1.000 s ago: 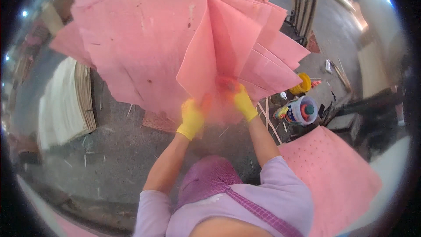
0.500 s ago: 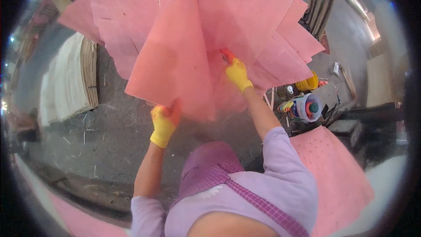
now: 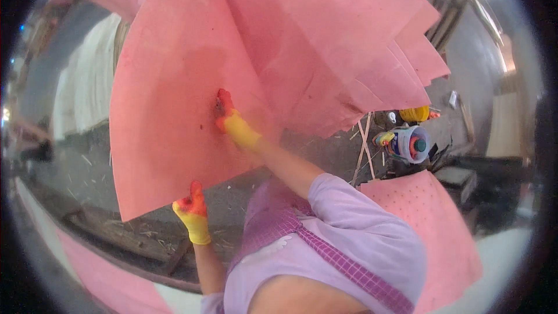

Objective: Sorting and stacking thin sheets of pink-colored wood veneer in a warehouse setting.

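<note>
A large pink veneer sheet [image 3: 168,104] is lifted at its near left side and bends across the view. At its near edge my left hand [image 3: 193,215], in a yellow glove with red-orange fingers, is closed on the sheet with the thumb over the top. Over the middle of the sheet is my right hand [image 3: 237,127], gloved alike, its fingers curled together at the surface. Something small and dark shows at those fingers, too unclear to name. Beyond, to the right, lies a stack of pink sheets [image 3: 343,52] with uneven, fanned corners.
To the right stand a white bucket [image 3: 401,146] with bottles in it and a yellow bucket [image 3: 414,114]. A spotted pink sheet [image 3: 427,227] lies near my right side. Pale stacked sheets [image 3: 84,84] stand at the left. Thin strips [image 3: 364,145] litter the dark floor.
The lifted sheet has swung left and toward me, spreading wider. My left hand has moved down and slightly left with its edge. My right hand has moved left and down onto the sheet.
</note>
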`<state>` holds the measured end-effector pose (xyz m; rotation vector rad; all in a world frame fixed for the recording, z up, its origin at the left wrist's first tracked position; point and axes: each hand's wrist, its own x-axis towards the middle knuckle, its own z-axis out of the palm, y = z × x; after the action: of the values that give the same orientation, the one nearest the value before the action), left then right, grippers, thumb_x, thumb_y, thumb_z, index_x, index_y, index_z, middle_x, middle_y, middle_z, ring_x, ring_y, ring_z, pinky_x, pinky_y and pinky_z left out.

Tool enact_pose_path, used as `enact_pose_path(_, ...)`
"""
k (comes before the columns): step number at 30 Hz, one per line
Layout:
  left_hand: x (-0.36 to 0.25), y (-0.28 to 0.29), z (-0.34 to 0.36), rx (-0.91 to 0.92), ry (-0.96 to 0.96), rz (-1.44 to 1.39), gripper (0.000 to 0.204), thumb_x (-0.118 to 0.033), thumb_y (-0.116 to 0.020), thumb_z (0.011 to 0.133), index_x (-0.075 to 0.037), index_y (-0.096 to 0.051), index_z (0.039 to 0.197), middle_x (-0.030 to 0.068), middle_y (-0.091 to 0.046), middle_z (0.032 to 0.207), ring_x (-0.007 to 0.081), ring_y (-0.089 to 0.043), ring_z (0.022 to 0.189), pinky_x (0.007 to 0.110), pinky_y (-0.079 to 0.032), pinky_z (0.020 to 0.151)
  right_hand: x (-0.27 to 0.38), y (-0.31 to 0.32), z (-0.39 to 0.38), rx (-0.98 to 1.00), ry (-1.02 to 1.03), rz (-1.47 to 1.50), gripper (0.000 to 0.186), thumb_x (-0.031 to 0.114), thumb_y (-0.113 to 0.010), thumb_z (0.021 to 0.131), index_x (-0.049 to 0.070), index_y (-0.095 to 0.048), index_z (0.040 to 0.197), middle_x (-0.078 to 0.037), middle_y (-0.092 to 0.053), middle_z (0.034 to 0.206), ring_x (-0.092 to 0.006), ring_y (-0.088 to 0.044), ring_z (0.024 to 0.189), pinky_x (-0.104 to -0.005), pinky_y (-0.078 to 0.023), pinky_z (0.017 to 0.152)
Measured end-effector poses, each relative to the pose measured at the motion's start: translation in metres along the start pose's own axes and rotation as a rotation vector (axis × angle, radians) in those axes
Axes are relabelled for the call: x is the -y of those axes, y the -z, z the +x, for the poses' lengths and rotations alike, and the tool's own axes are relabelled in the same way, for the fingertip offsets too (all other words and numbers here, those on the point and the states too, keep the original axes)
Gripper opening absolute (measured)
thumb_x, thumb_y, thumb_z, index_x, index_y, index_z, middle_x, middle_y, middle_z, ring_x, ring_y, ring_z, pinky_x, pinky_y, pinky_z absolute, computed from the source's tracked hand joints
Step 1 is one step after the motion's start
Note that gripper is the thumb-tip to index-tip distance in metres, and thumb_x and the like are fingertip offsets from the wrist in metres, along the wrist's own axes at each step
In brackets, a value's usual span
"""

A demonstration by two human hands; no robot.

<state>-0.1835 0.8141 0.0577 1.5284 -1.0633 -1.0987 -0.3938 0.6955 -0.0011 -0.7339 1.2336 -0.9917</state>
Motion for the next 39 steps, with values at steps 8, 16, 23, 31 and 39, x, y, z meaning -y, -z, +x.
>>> enact_pose_path(8,0.035,-0.012,0.039,-0.181,-0.210,-0.172,0.036,0.002,-0.065,0.079,0.003,-0.052,0.113,0.0101,-0.059,0.106,0.0175,-0.057,0.095,0.031,-0.048,0.083,-0.028,-0.078,0.016,0.072,0.341,-0.024,0.082,0.000,-0.043,0.071,0.007,-0.006,0.145,-0.017,0.013,0.150,-0.0268,0.018,0.137,-0.0336,0.005,0.110)
enact_pose_path(16,0.004,0.047,-0.010,-0.279,-0.291,-0.276,0.034,0.004,-0.066,0.078,0.003,-0.058,0.111,0.0112,-0.060,0.106,0.0176,-0.058,0.094,0.031,-0.049,0.082,-0.050,-0.130,-0.036,0.158,0.506,0.022,0.081,0.001,-0.044,0.073,0.006,-0.006,0.145,-0.018,0.004,0.151,-0.0277,0.010,0.139,-0.0330,0.002,0.111)
enact_pose_path(23,-0.059,0.076,-0.009,-0.473,-0.456,0.144,0.020,0.005,-0.066,0.077,0.002,-0.062,0.097,0.0075,-0.063,0.096,0.0159,-0.060,0.086,0.029,-0.051,0.077,-0.008,-0.132,-0.041,0.529,0.116,0.343,0.066,0.011,-0.053,0.082,0.009,-0.025,0.142,-0.005,-0.059,0.098,-0.0144,-0.057,0.075,-0.0299,-0.045,0.057)
enact_pose_path(31,-0.057,0.149,-0.009,-0.351,-0.374,-0.363,0.034,-0.009,-0.074,0.069,0.001,-0.062,0.100,0.0116,-0.064,0.093,0.0265,-0.062,0.083,0.037,-0.050,0.075,-0.102,-0.108,0.037,0.443,-0.021,0.363,0.049,0.038,-0.037,0.096,0.007,-0.039,0.135,-0.005,-0.043,0.136,-0.0173,-0.038,0.125,-0.0319,-0.029,0.105)
enact_pose_path(39,-0.081,0.303,0.032,-0.790,-0.971,0.497,0.029,-0.007,-0.077,0.064,-0.005,-0.066,0.090,0.0101,-0.062,0.074,0.0275,-0.060,0.066,0.036,-0.048,0.062,-0.239,-0.167,0.200,0.789,-0.585,0.517,0.054,0.061,-0.048,0.080,0.010,-0.057,0.096,-0.003,-0.059,0.074,-0.0209,-0.056,0.069,-0.0344,-0.047,0.071)
